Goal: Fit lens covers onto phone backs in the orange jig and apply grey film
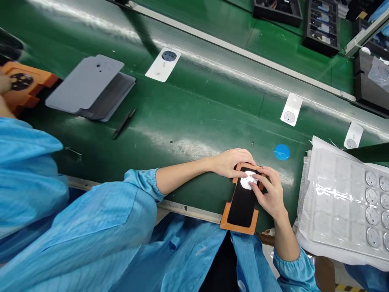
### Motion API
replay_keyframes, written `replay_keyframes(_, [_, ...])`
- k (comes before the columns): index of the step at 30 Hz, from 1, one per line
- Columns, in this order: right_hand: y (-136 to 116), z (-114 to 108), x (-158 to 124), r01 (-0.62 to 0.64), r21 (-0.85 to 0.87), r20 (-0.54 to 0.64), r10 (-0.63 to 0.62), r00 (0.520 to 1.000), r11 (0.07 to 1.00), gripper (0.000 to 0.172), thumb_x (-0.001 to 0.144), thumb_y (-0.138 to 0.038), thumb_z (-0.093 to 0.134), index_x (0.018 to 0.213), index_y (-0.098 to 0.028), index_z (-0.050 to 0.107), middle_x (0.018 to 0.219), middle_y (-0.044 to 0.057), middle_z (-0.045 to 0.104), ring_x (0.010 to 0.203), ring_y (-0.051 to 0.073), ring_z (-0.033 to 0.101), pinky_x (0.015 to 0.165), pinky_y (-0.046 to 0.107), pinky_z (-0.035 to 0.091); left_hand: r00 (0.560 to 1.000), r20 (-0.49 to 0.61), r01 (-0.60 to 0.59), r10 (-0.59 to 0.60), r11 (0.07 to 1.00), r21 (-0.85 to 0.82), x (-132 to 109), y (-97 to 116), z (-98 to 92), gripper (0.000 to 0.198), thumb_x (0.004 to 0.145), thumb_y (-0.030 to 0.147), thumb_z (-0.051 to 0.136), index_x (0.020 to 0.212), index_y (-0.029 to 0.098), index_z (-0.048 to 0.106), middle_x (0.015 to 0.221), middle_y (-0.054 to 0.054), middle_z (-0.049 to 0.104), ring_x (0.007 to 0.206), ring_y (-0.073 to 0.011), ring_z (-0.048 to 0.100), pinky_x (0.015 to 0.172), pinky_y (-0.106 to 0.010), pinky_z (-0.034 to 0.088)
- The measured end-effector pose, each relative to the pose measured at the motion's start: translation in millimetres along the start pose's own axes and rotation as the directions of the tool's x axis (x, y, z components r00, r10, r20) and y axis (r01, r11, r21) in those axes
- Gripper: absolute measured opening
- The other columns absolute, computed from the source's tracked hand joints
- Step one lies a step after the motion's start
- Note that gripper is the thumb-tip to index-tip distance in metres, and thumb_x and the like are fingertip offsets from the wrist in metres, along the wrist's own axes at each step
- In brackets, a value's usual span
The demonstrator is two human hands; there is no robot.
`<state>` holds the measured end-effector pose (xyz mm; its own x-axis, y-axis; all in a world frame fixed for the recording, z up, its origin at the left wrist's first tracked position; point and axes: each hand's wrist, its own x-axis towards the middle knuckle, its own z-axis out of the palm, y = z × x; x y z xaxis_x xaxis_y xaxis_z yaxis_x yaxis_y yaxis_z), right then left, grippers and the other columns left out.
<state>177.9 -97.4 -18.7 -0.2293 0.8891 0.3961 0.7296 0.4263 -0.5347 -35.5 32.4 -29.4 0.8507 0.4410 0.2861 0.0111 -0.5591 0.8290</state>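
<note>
An orange jig (226, 214) lies at the near edge of the green belt with a black panel (243, 205) seated in it. A white round disc (247, 179) sits at the panel's far end. My left hand (229, 162) curls over the jig's far left corner and holds it down. My right hand (270, 192) comes in from the right, its fingertips pinched on the disc and pressing it onto the panel. Both forearms are bare below blue sleeves.
A clear blister tray (340, 202) of round discs lies at the right. On the belt (194, 105) lie a blue sticker (282, 152), three white covers (291, 109), a stack of grey panels (88, 87) and a black stick tool (124, 123). Another person's hand (4, 82) rests on a second orange jig (28, 87) far left.
</note>
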Motion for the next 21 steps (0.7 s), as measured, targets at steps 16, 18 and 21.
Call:
replay_keyframes(16, [8, 12, -12, -0.023, 0.027, 0.02, 0.022, 1.0, 0.999, 0.021, 0.099, -0.038, 0.059, 0.116, -0.027, 0.066, 0.13, 0.013, 0.062, 0.129, 0.035, 0.056, 0.099, 0.059, 0.053, 0.191, -0.81, 0.949, -0.554, 0.316, 0.008, -23, -61, -247.2, 0.078, 0.078, 0.024, 0.081, 0.142, 0.002, 0.042, 0.148, -0.033, 0.042, 0.142, -0.0441, 0.036, 0.117, -0.057, 0.028])
replay_keyframes(18, [10, 14, -13, -0.018, 0.028, 0.007, 0.018, 1.0, 0.999, 0.021, 0.099, -0.038, 0.059, 0.115, -0.027, 0.065, 0.13, 0.013, 0.061, 0.128, 0.035, 0.056, 0.098, 0.059, 0.054, 0.065, -0.809, 0.973, -0.584, 0.217, -0.079, -35, -68, -277.0, 0.091, 0.065, 0.022, 0.091, 0.138, -0.004, 0.042, 0.144, -0.039, 0.042, 0.139, -0.0478, 0.038, 0.112, -0.058, 0.032])
replay_keyframes(21, [14, 19, -14, -0.013, 0.027, -0.006, 0.014, 1.0, 1.0, 0.02, 0.099, -0.039, 0.059, 0.114, -0.028, 0.066, 0.129, 0.012, 0.062, 0.128, 0.035, 0.056, 0.098, 0.058, 0.054, 0.012, -0.791, 0.975, -0.612, 0.181, -0.125, -46, -75, -295.9, 0.1, 0.053, 0.025, 0.099, 0.13, -0.006, 0.045, 0.134, -0.037, 0.052, 0.135, -0.0438, 0.043, 0.109, -0.053, 0.036])
